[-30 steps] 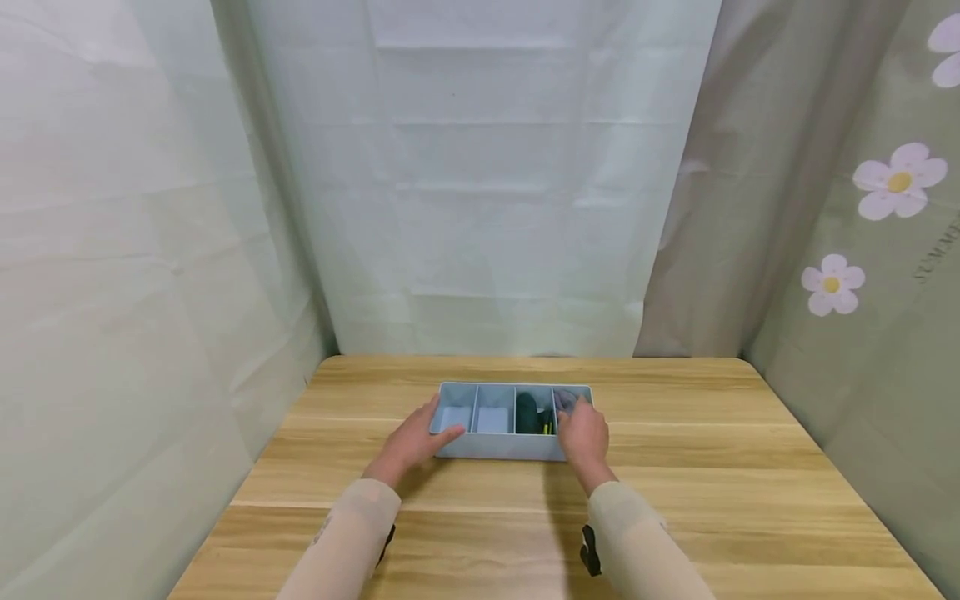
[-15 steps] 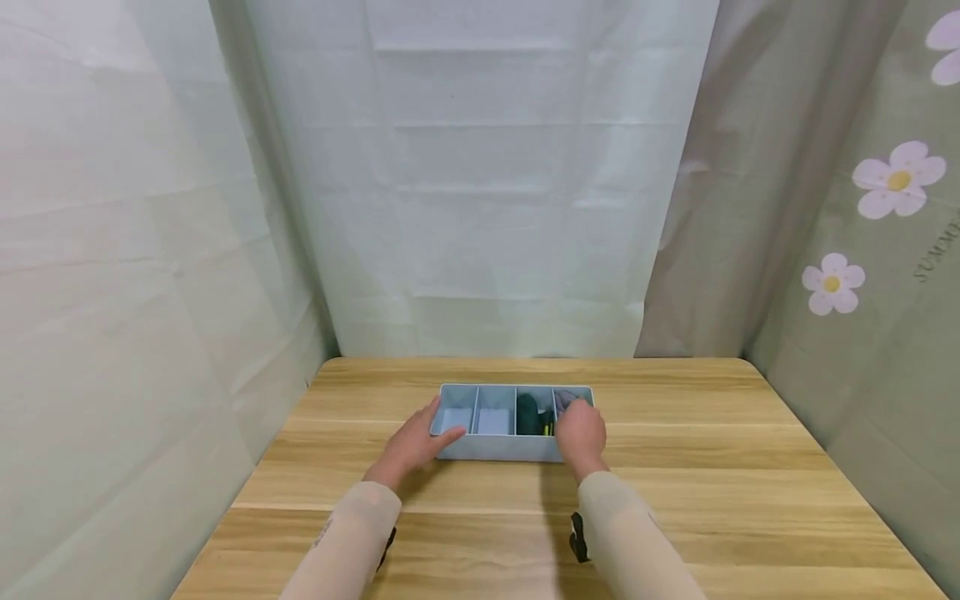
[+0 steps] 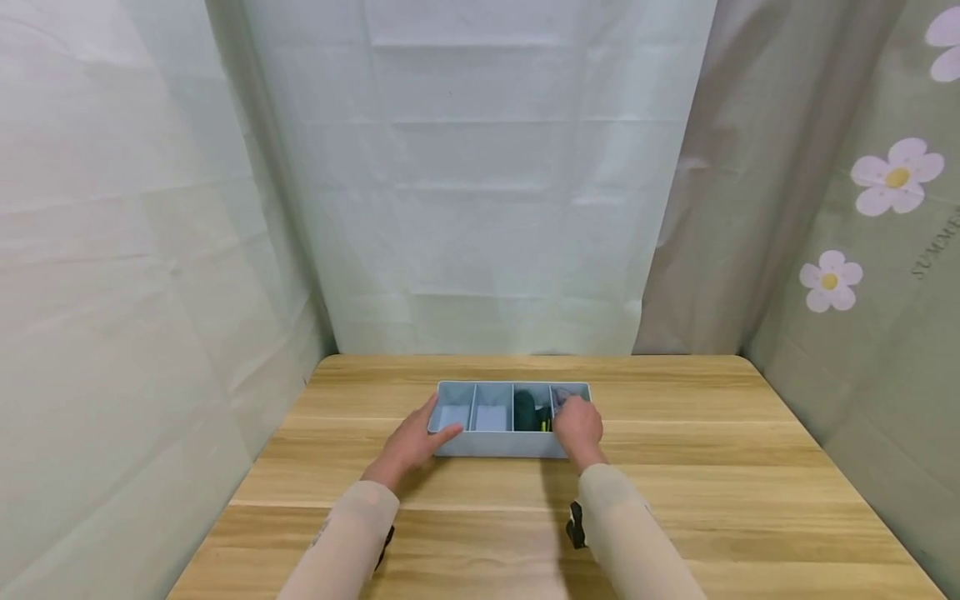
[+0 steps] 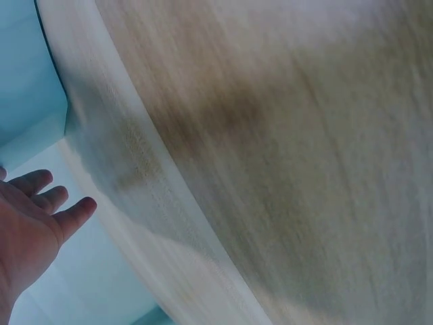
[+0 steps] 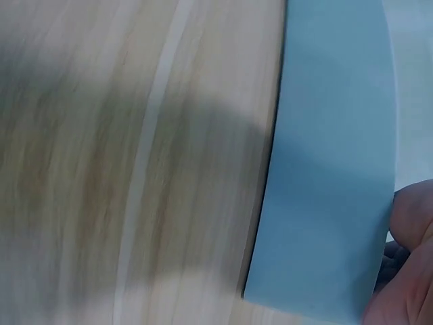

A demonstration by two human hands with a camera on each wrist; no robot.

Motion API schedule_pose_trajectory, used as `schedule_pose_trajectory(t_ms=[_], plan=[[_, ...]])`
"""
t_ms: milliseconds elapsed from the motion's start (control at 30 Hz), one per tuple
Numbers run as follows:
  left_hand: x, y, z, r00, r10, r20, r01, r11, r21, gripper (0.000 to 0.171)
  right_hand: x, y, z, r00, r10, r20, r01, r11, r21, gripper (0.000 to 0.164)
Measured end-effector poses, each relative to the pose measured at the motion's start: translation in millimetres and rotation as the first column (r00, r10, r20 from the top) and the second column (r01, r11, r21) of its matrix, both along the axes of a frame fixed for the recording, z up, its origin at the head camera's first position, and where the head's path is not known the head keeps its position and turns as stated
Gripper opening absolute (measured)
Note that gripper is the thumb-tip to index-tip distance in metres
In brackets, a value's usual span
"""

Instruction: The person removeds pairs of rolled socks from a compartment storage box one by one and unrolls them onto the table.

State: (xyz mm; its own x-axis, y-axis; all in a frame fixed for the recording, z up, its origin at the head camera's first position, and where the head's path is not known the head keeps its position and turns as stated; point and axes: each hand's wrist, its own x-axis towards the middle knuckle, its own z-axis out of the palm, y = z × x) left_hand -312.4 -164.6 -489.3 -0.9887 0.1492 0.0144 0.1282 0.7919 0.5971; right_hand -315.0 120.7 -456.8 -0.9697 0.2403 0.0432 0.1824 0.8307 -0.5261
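Observation:
A blue-grey box with several compartments (image 3: pixel 498 445) stands on the wooden table. My left hand (image 3: pixel 412 440) rests at its left end, thumb along the front rim. In the left wrist view, outstretched fingers (image 4: pixel 73 218) show beside the box's corner. My right hand (image 3: pixel 579 427) reaches into the rightmost compartment, fingers curled down at a bunched greyish-purple item (image 3: pixel 560 395), soft like cloth. The right fingertips are hidden behind the hand and front wall. In the adjoining compartment lie a dark green rounded item (image 3: pixel 525 412) and a small dark item with yellow stripes (image 3: pixel 545 419).
The two left compartments show bare bottoms. The wooden table (image 3: pixel 697 500) extends around the box. Pale curtains (image 3: pixel 487 208) hang behind and to the left, and a flowered curtain (image 3: pixel 847 375) hangs on the right.
My right hand has shifted slightly left and lower over the rightmost compartment, covering more of the greyish-purple item. The right forearm has swung a little left. My left hand and the box stay put.

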Motion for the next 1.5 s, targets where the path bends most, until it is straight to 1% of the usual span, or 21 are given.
schedule_pose_trajectory(t_ms=[133,267,333,467,533,567,667,700,800,867,967,1133,1200,1300,1367,1500], plan=[[1.2,-1,0.1,1.0,0.013,0.006,-0.013,1.0,0.01,0.098,-0.7,1,-2.0,0.999,0.029,-0.041,-0.029,0.999,0.014,0.022],[1.9,-3,-0.4,1.0,0.019,0.007,-0.02,1.0,0.022,0.1,0.6,1,-4.5,0.994,0.028,-0.103,-0.031,0.999,-0.024,0.021],[2.1,-4,-0.9,1.0,0.019,0.004,-0.019,0.999,0.026,0.1,1.9,1,-6.0,0.99,0.021,-0.14,-0.027,0.999,-0.037,0.024],[2.8,-5,-2.3,1.0,0.015,-0.001,-0.015,1.0,0.025,0.101,3.7,0,-9.9,0.981,0.005,-0.195,-0.018,0.998,-0.064,0.035],[3.3,-5,-3.3,1.0,0.015,0.002,-0.015,1.0,0.026,0.102,4.2,0,-11.7,0.977,0.004,-0.214,-0.02,0.997,-0.077,0.036],[3.6,-5,-3.6,1.0,0.015,0.003,-0.015,1.0,0.026,0.103,4.6,0,-12.5,0.976,0.0,-0.216,-0.021,0.995,-0.093,0.034],[4.6,-5,-3.8,1.0,0.012,0.006,-0.013,0.999,0.031,0.1,6.0,2,-14.5,0.973,-0.013,-0.231,-0.017,0.992,-0.129,0.016],[5.2,-4,-3.6,1.0,0.012,0.006,-0.012,0.999,0.032,0.099,6.5,2,-14.8,0.972,-0.019,-0.232,-0.016,0.989,-0.147,0.017],[5.9,-4,-2.1,1.0,0.013,0.01,-0.014,0.999,0.037,0.098,8.5,4,-14.8,0.97,-0.039,-0.239,-0.015,0.975,-0.223,0.03],[6.0,-4,-1.0,1.0,0.014,0.014,-0.015,0.999,0.038,0.1,9.5,6,-14.6,0.969,-0.052,-0.242,-0.018,0.96,-0.279,0.031],[5.6,-4,1.8,1.0,0.008,0.025,-0.009,0.999,0.035,0.101,11.1,7,-13.5,0.965,-0.075,-0.25,-0.014,0.941,-0.338,0.03],[4.3,-5,9.6,0.999,-0.023,0.042,0.022,0.999,0.045,0.098,13.9,9,-10.0,0.965,-0.1,-0.241,-0.004,0.918,-0.397,0.031],[4.1,-5,13.4,0.998,-0.034,0.049,0.032,0.999,0.043,0.099,15.1,11,-8.1,0.965,-0.105,-0.24,-0.003,0.911,-0.412,0.031],[3.9,-4,19.0,0.998,-0.038,0.056,0.037,0.999,0.027,0.097,16.2,14,-5.3,0.96,-0.121,-0.252,0.005,0.908,-0.419,0.031],[3.6,-1,22.3,0.998,-0.036,0.042,0.036,0.999,0.016,0.093,16.5,15,-3.4,0.957,-0.133,-0.259,0.011,0.905,-0.425,0.031],[1.6,9,28.1,0.999,-0.035,-0.021,0.036,0.999,0.004,0.084,16.5,17,0.0,0.953,-0.144,-0.268,0.014,0.901,-0.434,0.03]])
